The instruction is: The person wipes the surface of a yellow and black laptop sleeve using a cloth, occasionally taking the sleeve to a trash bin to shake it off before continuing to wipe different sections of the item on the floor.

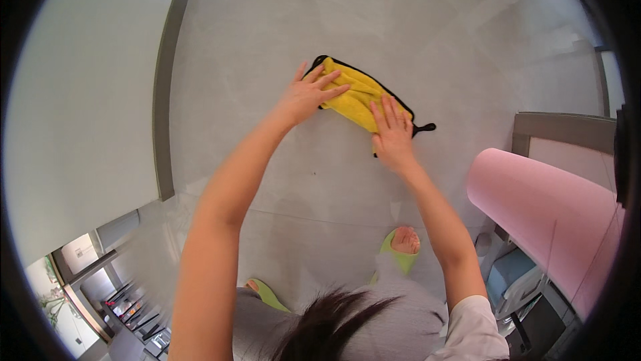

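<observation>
A yellow cloth with black edging point(355, 103) lies bunched on the grey floor, with a black hanging loop at its right end. On its left part rests my left hand point(308, 93), fingers spread over the fabric. My right hand point(394, 133) presses flat on the right part, close to the loop, with its fingers nearly together. Neither hand's fingers are closed around the cloth.
A white wall point(95, 90) with a grey skirting board point(165, 90) stands on the left. On the right are a large pink rounded object point(541, 210) and a blue item point(513, 268). Green slippers point(403, 258) are on my feet, near the bottom.
</observation>
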Motion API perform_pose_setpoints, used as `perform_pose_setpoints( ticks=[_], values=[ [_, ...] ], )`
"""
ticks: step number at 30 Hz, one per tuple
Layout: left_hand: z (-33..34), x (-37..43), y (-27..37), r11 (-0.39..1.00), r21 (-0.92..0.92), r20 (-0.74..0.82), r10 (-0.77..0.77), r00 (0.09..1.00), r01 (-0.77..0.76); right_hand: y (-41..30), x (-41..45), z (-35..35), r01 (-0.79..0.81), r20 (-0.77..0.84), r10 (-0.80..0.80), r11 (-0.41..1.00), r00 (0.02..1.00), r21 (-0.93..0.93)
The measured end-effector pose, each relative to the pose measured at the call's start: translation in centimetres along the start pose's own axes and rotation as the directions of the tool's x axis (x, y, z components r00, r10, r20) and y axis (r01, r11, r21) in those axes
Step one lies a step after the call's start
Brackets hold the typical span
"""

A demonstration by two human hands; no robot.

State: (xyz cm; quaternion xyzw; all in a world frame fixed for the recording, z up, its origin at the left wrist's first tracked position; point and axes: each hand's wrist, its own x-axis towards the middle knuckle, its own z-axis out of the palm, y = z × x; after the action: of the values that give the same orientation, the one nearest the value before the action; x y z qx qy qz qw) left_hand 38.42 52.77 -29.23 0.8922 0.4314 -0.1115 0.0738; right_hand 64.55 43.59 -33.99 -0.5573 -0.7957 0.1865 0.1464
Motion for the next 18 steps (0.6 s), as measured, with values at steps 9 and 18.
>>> perform_pose_setpoints(
  ticks=[9, 18],
  values=[
    [4.6, -19.3, -7.9, 0.987, -0.143, -0.04, -0.08, 0.996, 0.074, -15.3, -1.0, 6.1, 0.231, 0.274, -0.21, 0.972, 0.939, -0.045],
    [13.2, -44.1, -10.3, 0.919, -0.187, -0.211, -0.384, 0.899, 0.349, -33.6, 1.2, 11.1, 0.595, 0.697, -0.4, 0.802, 0.595, -0.048]
  ],
)
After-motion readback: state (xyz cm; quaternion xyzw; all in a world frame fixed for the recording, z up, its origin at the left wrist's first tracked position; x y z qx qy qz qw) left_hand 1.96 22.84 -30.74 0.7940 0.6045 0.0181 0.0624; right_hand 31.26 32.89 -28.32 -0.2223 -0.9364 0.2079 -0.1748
